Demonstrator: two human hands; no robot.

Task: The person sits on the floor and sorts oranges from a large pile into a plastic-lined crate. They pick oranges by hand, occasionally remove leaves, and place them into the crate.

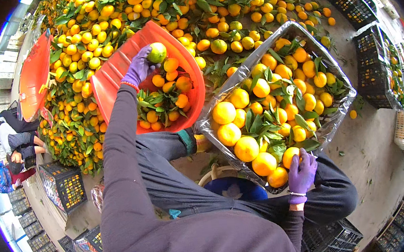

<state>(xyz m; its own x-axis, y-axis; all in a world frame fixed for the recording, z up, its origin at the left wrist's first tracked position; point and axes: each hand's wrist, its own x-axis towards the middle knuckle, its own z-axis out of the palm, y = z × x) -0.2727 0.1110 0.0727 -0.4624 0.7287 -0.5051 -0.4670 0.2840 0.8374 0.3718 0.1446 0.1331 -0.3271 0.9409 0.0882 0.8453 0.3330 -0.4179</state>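
My left hand (139,69), in a purple glove, holds a green-and-yellow mandarin (157,53) above a red plastic scoop (116,70). Loose mandarins (171,64) and green leaves lie in the scoop's rounded end. At the near right corner of a crate lined with clear plastic film (345,94), my gloved right hand (302,171) touches an orange mandarin (290,157). Its fingers are bent, and whether they grip the fruit is not plain. Larger mandarins (247,149) line the crate's left and near sides, with smaller leafy ones (291,112) behind them.
A large heap of mandarins (80,39) spreads ahead and left. Another red scoop (33,80) leans on it. Black crates (371,66) stand at right, another crate (63,186) at left. A blue stool seat (233,188) shows below me. Another person (4,177) is at far left.
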